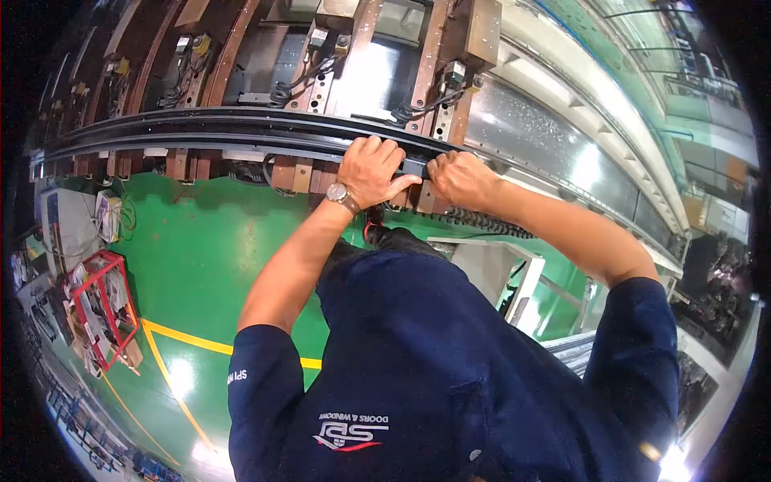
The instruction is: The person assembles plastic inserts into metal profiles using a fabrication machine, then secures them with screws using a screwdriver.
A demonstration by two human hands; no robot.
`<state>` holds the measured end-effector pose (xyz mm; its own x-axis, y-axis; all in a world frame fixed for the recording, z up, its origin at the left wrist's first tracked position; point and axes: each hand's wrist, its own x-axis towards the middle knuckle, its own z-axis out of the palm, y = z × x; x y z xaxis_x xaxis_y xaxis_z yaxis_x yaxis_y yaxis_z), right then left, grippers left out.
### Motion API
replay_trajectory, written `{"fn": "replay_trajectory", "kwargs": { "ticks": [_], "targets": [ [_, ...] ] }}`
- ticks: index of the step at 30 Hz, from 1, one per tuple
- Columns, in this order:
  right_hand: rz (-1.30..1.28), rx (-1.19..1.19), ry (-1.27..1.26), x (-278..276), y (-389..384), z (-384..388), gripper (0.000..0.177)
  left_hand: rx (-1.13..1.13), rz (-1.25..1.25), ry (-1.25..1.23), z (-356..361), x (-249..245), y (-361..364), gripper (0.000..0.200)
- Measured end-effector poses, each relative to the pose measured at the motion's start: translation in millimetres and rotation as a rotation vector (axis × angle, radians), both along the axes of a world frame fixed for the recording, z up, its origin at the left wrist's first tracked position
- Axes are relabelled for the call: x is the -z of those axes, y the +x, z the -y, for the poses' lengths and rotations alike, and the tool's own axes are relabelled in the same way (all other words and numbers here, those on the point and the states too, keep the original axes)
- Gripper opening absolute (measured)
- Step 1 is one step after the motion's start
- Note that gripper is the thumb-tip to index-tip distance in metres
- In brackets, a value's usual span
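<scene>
A long black metal profile [241,131] with grooves along its length lies across the machine's supports, from the far left to just past my hands. My left hand [371,171], with a watch at the wrist, has its fingers curled over the near edge of the profile and its thumb stretched toward the right. Close beside it, my right hand [464,181] is closed in a fist at the profile's right portion. The fingers of that hand hide whatever lies under them.
Brown clamp blocks [475,36] with cables and sensors line the machine bed. A bare metal bed surface [546,132] extends to the right. Behind me at left, a red-framed cart [104,309] stands on the green floor [217,249]. A white cabinet [490,265] is near my right side.
</scene>
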<state>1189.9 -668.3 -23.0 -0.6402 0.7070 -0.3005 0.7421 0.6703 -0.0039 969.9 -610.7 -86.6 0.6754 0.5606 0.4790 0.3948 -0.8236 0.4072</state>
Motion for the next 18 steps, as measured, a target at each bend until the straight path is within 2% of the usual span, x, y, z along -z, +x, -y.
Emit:
{"fn": "replay_trajectory", "kwargs": {
  "ticks": [5, 11, 14, 17, 18],
  "targets": [
    [-0.004, 0.024, 0.011, 0.1, 0.1, 2.1, 0.028, 0.008, -0.017, -0.004, 0.2, 0.7, -0.4, 0.047],
    [-0.04, 0.093, -0.037, -10.0, -1.7, 3.6, 0.019, 0.017, 0.002, -0.007, -0.2, -2.1, -0.6, 0.045],
    [-0.117, 0.304, -0.056, -2.3, 4.1, 11.5, 0.029, -0.021, 0.017, -0.024, 3.7, -6.6, -0.9, 0.045],
    [-0.475, 0.578, 0.177, -24.8, -10.8, 30.5, 0.025, -0.049, 0.043, -0.104, 5.7, -16.7, -1.8, 0.045],
    [-0.535, 0.709, 0.173, -26.0, -11.2, 41.7, 0.024, -0.059, 0.048, -0.133, 7.4, -17.3, -1.0, 0.045]
  ]
}}
